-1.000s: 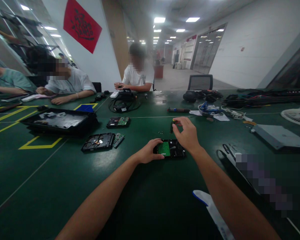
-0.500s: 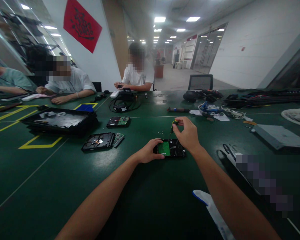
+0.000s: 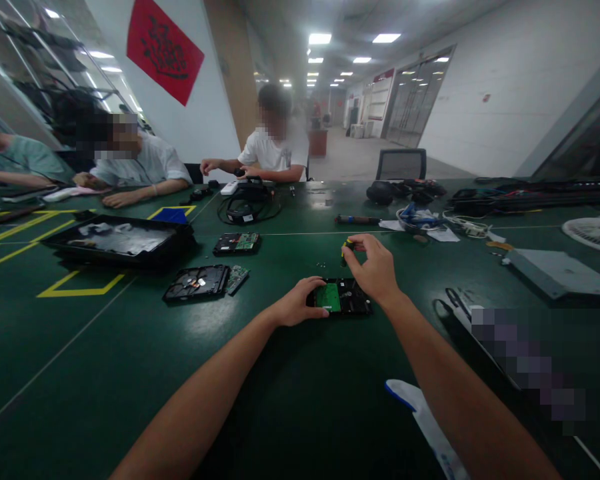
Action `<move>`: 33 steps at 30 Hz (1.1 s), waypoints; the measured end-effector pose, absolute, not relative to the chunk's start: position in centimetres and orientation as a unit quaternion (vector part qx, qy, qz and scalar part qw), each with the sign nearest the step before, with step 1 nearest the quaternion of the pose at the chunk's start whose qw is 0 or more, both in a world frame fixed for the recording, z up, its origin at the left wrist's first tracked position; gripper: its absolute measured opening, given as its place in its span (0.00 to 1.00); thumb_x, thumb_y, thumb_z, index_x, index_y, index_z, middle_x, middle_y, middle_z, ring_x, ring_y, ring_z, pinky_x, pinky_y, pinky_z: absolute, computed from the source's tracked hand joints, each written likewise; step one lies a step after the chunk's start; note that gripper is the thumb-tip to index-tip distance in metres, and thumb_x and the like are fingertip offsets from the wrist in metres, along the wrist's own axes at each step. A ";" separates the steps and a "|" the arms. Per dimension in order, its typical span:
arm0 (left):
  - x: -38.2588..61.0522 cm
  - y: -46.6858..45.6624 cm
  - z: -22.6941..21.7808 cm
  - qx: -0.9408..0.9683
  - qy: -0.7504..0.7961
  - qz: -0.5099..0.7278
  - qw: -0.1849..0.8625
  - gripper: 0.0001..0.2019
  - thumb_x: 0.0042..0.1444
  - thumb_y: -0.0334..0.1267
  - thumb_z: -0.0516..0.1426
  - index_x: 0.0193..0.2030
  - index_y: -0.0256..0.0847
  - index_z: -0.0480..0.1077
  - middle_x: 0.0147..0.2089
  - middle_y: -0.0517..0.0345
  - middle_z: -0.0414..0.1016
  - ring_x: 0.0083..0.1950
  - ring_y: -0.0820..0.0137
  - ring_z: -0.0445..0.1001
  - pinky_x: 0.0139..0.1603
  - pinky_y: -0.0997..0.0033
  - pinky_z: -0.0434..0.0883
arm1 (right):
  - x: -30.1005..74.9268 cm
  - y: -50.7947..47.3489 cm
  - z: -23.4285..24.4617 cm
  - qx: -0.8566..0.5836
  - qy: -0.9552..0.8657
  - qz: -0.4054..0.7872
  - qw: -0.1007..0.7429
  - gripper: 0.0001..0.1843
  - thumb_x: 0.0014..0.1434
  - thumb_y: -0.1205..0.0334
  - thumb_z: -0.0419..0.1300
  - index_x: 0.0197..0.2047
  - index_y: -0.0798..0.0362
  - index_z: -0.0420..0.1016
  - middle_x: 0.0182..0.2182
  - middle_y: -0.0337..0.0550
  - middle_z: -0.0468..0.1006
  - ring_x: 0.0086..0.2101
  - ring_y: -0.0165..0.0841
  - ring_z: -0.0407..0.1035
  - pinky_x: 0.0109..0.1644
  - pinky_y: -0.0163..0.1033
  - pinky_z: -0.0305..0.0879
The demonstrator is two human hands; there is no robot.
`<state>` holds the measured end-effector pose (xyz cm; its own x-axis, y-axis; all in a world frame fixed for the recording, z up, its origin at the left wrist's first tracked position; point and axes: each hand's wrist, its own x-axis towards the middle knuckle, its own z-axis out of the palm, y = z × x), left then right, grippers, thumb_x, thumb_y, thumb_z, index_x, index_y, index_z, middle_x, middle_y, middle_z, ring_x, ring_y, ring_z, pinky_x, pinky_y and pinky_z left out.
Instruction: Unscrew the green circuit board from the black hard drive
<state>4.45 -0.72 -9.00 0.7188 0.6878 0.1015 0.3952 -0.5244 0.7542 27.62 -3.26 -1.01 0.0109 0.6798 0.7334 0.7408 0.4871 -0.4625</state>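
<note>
A black hard drive (image 3: 356, 301) with a green circuit board (image 3: 329, 298) on top lies flat on the dark green table. My left hand (image 3: 299, 303) grips its left end between thumb and fingers. Above the drive's far edge, my right hand (image 3: 373, 265) pinches the yellow and black handle of a screwdriver (image 3: 347, 253), held upright. Its tip points down at the drive; I cannot tell whether it touches a screw. Several tiny screws (image 3: 321, 265) lie on the table just beyond the drive.
To the left are an opened hard drive (image 3: 196, 284), a loose circuit board (image 3: 237, 279), another drive (image 3: 237, 243) and a black tray (image 3: 123, 240). A grey metal case (image 3: 563, 273) and a white-blue item (image 3: 425, 420) lie right. Across the table, a person (image 3: 275, 143) sits behind cables (image 3: 247, 207).
The screwdriver's handle has turned slightly in my right fingers. My left hand and the drive stay put. The person opposite has stretched one hand out to the left.
</note>
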 end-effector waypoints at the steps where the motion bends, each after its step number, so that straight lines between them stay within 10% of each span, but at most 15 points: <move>1: 4.4 -0.7 -9.0 0.851 0.318 0.198 0.369 0.42 0.50 0.54 0.68 0.69 0.45 0.61 0.73 0.45 0.56 0.74 0.51 0.55 0.73 0.46 0.56 | 27.6 -3.3 -0.9 -0.502 -0.707 -0.033 0.497 0.09 0.65 0.59 0.59 0.48 0.50 0.72 0.44 0.48 0.77 0.43 0.42 0.73 0.50 0.52 0.72; 33: 4.4 -0.8 -8.9 0.846 0.318 0.200 0.378 0.40 0.49 0.53 0.69 0.68 0.47 0.62 0.73 0.47 0.57 0.74 0.50 0.55 0.74 0.46 0.56 | 27.6 -3.2 -1.1 -0.507 -0.699 -0.025 0.503 0.12 0.62 0.62 0.60 0.50 0.50 0.72 0.45 0.49 0.77 0.42 0.42 0.74 0.46 0.51 0.74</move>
<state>4.42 -0.80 -8.86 0.7180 0.6890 0.0988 0.3865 -0.5127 0.7666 27.61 -3.23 -1.07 0.0207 0.6847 0.7285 0.7348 0.4837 -0.4755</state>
